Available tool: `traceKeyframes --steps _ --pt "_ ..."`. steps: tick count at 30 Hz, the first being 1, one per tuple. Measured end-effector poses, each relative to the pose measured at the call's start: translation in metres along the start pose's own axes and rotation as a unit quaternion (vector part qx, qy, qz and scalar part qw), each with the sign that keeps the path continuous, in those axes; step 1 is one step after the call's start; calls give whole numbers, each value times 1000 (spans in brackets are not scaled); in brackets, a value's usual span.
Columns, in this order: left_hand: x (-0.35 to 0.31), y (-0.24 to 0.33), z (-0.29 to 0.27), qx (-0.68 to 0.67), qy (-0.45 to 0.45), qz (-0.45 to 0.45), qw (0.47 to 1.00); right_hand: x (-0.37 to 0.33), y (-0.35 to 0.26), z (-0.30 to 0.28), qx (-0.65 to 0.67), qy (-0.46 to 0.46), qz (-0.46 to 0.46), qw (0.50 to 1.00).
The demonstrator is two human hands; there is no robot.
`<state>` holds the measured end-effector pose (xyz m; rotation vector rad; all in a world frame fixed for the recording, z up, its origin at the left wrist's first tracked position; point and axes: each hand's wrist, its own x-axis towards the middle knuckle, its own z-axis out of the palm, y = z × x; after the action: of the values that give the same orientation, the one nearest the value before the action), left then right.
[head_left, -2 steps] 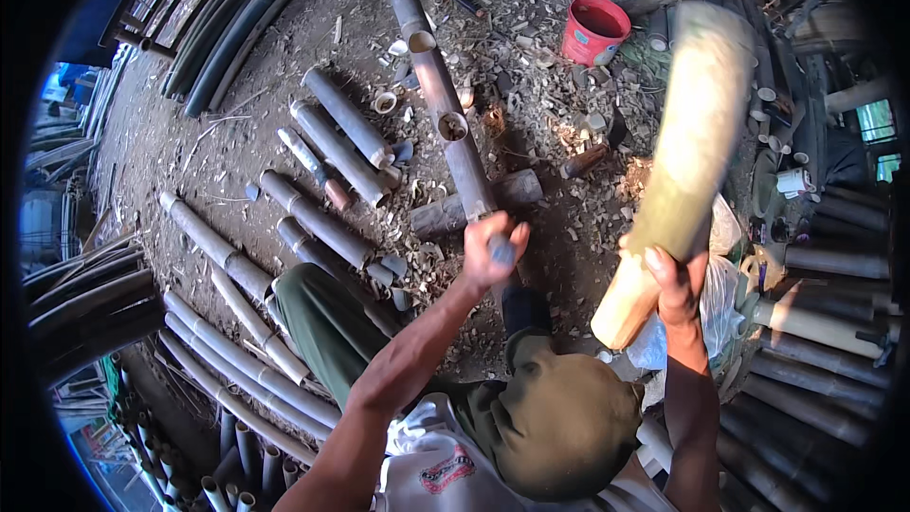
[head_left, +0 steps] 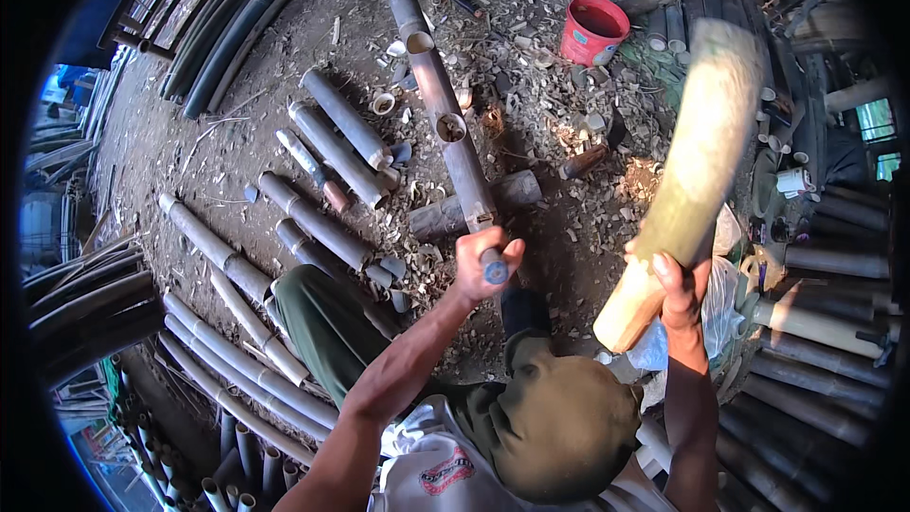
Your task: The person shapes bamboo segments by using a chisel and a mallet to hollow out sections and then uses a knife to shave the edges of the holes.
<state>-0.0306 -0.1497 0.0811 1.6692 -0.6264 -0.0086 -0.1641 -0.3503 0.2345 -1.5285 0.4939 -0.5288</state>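
My left hand (head_left: 482, 264) is wrapped round a chisel (head_left: 494, 267), whose blue handle end points up at me. Its blade end meets the near part of a grey bamboo pole (head_left: 466, 171) with openings cut in its upper side. That pole lies across a shorter bamboo piece (head_left: 441, 218) on the ground. My right hand (head_left: 681, 280) grips a thick pale wooden mallet (head_left: 697, 142) near its narrower end. The mallet is raised at the right, apart from the chisel, with its broad end upward and slightly blurred.
Cut bamboo lengths (head_left: 336, 147) lie on the chip-strewn dirt at the left. Long poles (head_left: 251, 374) rest beside my left knee. A red bucket (head_left: 594, 30) stands at the far right. More bamboo (head_left: 825, 318) and a clear plastic bag (head_left: 722, 299) are at the right.
The mallet has tilted a little to the right, and its broad end is slightly lower in view. The chisel's handle end has tipped slightly toward me in my left hand.
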Motion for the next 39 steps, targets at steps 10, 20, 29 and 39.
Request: traceKeyframes --steps 10,20,29,39 --pt "97 2 -13 -295 101 -223 924 -52 58 -51 -44 40 95 994" --pt "68 -28 6 -143 49 -198 968 -53 37 -47 -111 2 76 991" --pt "69 -23 9 -125 46 -217 967 -44 23 -36 -42 -45 127 990" --pt "55 -12 15 5 51 -151 987 -25 6 -23 -94 -39 19 995"
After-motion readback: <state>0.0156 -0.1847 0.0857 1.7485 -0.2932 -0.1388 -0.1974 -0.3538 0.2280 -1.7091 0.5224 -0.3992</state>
